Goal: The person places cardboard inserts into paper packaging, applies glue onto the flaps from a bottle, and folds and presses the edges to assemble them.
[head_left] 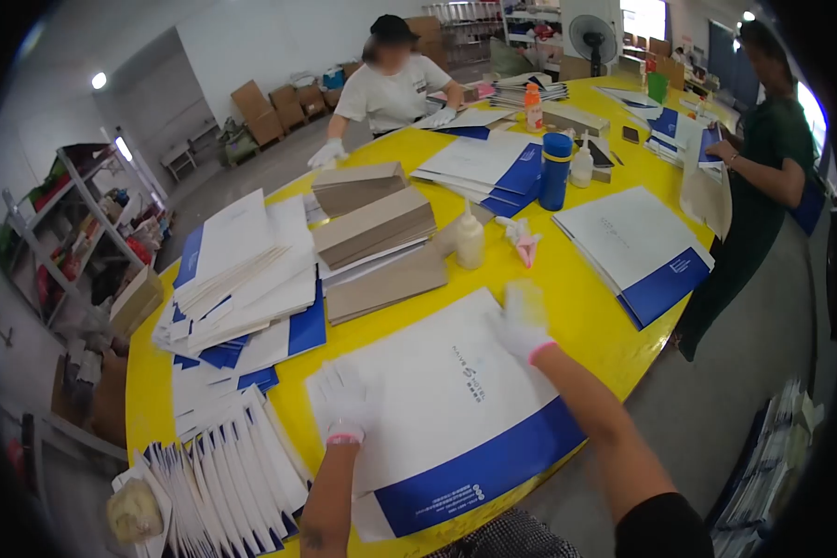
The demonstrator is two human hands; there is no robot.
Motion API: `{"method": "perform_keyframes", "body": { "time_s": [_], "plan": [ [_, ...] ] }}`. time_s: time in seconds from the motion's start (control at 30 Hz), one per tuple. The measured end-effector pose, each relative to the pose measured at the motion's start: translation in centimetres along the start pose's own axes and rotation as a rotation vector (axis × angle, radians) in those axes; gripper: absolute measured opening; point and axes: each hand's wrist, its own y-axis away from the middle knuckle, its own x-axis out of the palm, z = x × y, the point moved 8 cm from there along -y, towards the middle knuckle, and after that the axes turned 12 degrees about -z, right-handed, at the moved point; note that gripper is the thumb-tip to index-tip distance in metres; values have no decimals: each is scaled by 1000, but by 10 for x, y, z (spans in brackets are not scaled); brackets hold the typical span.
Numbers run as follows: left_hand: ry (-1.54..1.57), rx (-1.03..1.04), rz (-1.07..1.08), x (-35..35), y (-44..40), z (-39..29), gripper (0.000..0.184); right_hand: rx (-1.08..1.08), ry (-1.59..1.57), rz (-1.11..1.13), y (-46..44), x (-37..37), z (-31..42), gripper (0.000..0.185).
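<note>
A large white sheet with a blue band and printed lettering [437, 400] lies flat on the yellow table in front of me. My left hand [344, 398], in a white glove with a pink cuff, rests open on the sheet's left part, fingers spread. At the sheet's upper right edge is my right hand [523, 324], gloved the same way and blurred, its fingers stretched out. Beyond the sheet stand a cream squeeze bottle [470, 240] and a crumpled white and pink item [523, 244], near stacked brown-grey board pieces [386, 279].
White and blue sheets [260, 270] are piled at the left, above a row of folded bags [223, 474]. Another stack [637, 246] lies right of a blue bottle [555, 172]. One person [391, 88] works across the yellow table [614, 349], another [763, 167] stands at the right.
</note>
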Motion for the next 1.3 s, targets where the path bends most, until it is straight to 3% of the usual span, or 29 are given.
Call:
{"method": "perform_keyframes", "body": {
  "time_s": [0.07,0.13,0.2,0.23,0.3,0.4,0.43,0.5,0.57,0.6,0.63,0.7,0.73,0.77,0.8,0.83,0.93,0.97,1.1,1.17,1.3],
  "plan": [
    [-350,310,-120,-19,62,6,82,-289,121,-401,51,-50,7,63],
    [-129,241,93,-72,127,-28,80,-23,60,71,107,-77,-1,70],
    [211,293,114,-122,166,-64,77,160,37,135,137,-111,1,62],
    [211,279,109,-124,173,-69,77,145,36,137,144,-109,1,62],
    [511,314,-54,-146,182,-80,69,366,-122,-114,150,-122,-23,48],
    [681,151,-4,-186,142,-50,68,35,-472,-573,109,-216,12,30],
    [194,526,-263,-238,123,-66,69,-91,-530,-667,95,-261,27,26],
    [160,504,-391,-292,72,-38,74,-65,-998,-763,68,-305,21,19],
    [764,186,-228,-297,18,1,77,-225,-1172,-731,40,-350,39,17],
    [894,243,-201,-305,3,-2,78,-372,-1339,-687,35,-365,49,16],
    [891,254,-219,-303,-2,-6,78,-388,-1345,-700,32,-369,56,16],
    [1454,173,170,-284,-13,-37,70,-551,-1460,-619,24,-369,81,19],
    [1583,14,251,-276,-10,-38,70,-555,-1151,-825,24,-358,80,18],
    [1703,-147,347,-263,3,-40,70,-634,-1453,-614,22,-358,98,17],
    [1822,-216,342,-259,12,-39,68,-392,-1357,-639,23,-345,83,24],
    [1936,-292,346,-253,22,-34,67,-369,-923,-708,28,-342,83,31],
    [1863,-261,40,-223,53,4,61,121,-1258,47,73,-236,52,57],
    [1806,-307,-95,-216,61,15,59,106,-1211,206,89,-210,52,63],
    [1844,-398,-16,-225,90,11,56,395,-1426,303,107,-229,77,63],
    [1774,-350,-328,-277,85,-8,47,394,-1435,327,98,-224,80,58],
    [1394,-420,-250,-297,61,-8,27,271,-1248,440,55,-222,101,51]
  ]
}}
